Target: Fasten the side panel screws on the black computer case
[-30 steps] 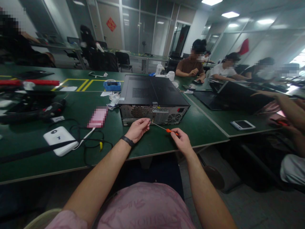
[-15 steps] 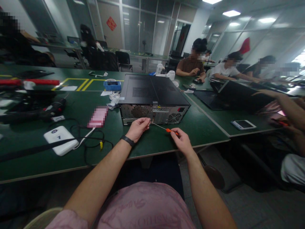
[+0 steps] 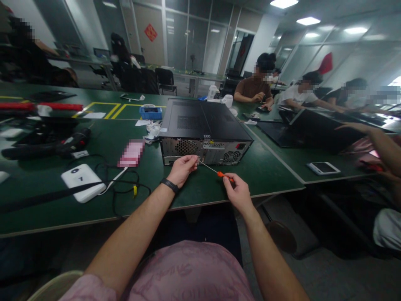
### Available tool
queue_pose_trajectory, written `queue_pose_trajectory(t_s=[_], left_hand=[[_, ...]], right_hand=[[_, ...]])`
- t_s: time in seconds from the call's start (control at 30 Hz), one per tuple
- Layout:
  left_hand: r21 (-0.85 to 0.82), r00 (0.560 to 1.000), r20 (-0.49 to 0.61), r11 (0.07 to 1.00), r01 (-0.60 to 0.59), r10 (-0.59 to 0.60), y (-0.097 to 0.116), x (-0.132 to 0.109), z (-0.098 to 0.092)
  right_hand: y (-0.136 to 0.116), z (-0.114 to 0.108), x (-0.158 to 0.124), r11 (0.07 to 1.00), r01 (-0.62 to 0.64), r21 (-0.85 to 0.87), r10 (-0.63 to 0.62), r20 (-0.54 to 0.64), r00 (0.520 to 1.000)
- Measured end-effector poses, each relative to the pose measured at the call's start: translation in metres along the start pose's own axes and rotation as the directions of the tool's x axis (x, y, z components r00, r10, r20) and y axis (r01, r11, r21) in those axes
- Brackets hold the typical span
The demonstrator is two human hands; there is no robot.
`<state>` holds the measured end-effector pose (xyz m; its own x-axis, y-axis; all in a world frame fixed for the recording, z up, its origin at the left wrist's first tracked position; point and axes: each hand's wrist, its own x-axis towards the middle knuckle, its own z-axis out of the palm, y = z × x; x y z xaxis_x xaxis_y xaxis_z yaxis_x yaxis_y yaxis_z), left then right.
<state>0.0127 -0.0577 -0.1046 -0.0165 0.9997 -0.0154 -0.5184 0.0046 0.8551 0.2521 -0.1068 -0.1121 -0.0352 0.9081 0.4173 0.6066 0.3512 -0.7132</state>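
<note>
A black desktop computer case (image 3: 208, 119) lies on its side on the green table, its metal back panel facing me. My right hand (image 3: 238, 188) is closed round the orange handle of a screwdriver (image 3: 221, 174). The thin shaft slants up and left to the fingertips of my left hand (image 3: 184, 169). Those fingers are pinched together at the tip, in front of the lower part of the back panel. Whether they hold the shaft itself or a small screw at its end is too small to tell.
Left of the case are a white power bank (image 3: 82, 184) with a cable, a pink phone (image 3: 131, 153), crumpled paper (image 3: 153, 130) and a blue tray (image 3: 151, 112). A white phone (image 3: 324, 168) lies on the right table. People sit at the far side, and another person's arm reaches in from the right.
The view has shifted slightly, so the scene sits a little further right. Both hands stay at the screwdriver, its handle turned slightly in my right hand.
</note>
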Motion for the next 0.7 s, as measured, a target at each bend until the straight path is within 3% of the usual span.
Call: queue_pose_trajectory(t_s=[0.23,0.43,0.7], left_hand=[[-0.102,0.999,0.017,0.993,0.050,-0.049,0.007,-0.002,0.001],[-0.159,0.997,0.031,0.984,0.076,-0.072,0.011,-0.002,0.007],[-0.228,0.993,0.077,0.969,0.099,-0.084,0.033,-0.001,0.037]], right_hand=[[-0.040,0.015,-0.032,0.999,0.020,-0.033,-0.020,-0.026,0.999],[-0.051,0.027,-0.041,0.995,0.084,-0.059,-0.092,-0.140,0.986],[-0.068,0.018,-0.036,0.940,0.273,-0.206,-0.328,-0.321,0.888]])
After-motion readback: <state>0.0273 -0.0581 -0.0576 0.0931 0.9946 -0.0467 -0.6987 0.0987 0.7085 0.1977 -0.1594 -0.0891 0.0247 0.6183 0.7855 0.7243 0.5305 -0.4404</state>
